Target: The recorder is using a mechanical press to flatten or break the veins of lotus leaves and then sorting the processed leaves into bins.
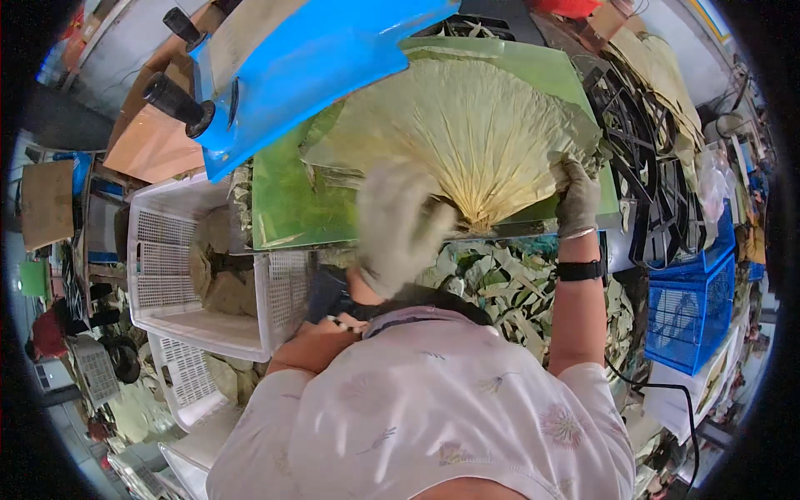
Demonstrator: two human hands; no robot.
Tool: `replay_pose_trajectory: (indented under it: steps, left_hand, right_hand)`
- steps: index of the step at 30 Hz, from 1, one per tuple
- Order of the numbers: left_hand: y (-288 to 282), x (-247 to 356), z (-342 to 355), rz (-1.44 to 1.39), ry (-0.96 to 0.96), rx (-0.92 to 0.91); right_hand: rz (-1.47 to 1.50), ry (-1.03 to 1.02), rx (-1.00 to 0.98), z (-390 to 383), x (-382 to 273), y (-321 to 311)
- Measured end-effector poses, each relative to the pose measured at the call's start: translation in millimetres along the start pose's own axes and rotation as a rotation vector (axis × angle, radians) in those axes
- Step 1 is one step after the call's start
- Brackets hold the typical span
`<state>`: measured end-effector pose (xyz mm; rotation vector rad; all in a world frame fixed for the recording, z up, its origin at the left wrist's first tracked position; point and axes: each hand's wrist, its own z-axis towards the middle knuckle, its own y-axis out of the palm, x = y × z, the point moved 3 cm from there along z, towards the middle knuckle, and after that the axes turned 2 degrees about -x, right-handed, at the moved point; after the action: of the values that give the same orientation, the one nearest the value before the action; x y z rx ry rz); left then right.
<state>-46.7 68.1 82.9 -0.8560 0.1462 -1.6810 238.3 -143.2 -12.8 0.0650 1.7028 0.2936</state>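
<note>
A large dried lotus leaf (pixel 492 133), pale yellow-green and folded into a fan shape, lies on a green board (pixel 287 204). Its ribs gather to a point near the board's front edge, and more leaf layers show beneath its left side. My right hand (pixel 577 196), in a grey work glove, grips the leaf's right edge with bent fingers. Gloved too, my left hand (pixel 396 225) is blurred by motion in front of the leaf's lower left part. Its fingers look stretched out with the thumb apart, and nothing shows in it.
A blue machine cover with black knobs (pixel 325 71) overhangs the board's left side. White plastic crates (pixel 262 287) with leaves inside stand at left. Cut leaf pieces (pixel 500 283) pile up below the board. Black plastic racks (pixel 637 167) and a blue basket (pixel 692 312) are at right.
</note>
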Motion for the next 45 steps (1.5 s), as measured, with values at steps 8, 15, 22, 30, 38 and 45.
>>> replay_pose_trajectory:
  steps: [8,15,22,30,38,45]
  left_hand:
    - [77.8,29.2,-9.6,0.11,0.199,-0.233]
    - [90.6,27.5,-12.8,0.143,0.199,-0.187]
    - [95.5,27.7,-1.9,0.174,0.118,-0.125]
    - [95.3,19.9,-18.9,0.165,0.133,-0.09]
    - [94.2,20.4,-25.5,0.179,0.142,-0.026]
    - [93.5,20.6,-26.8,0.241,0.18,0.05]
  right_hand:
    - [0.048,0.1,-0.139,3.2,11.1,-13.0]
    - [-0.712,-0.489,0.164,115.3,-58.6,-129.4]
    - [-1.349,-0.303,0.009,213.0,-43.3,-183.3]
    - [-1.074,-0.342,-0.05,204.8,-109.0,-148.6]
    - [-0.995,-0.572,-0.727,81.9,-137.4,22.0]
    - [-1.096,-0.758,-1.062,35.0,-81.6,121.4]
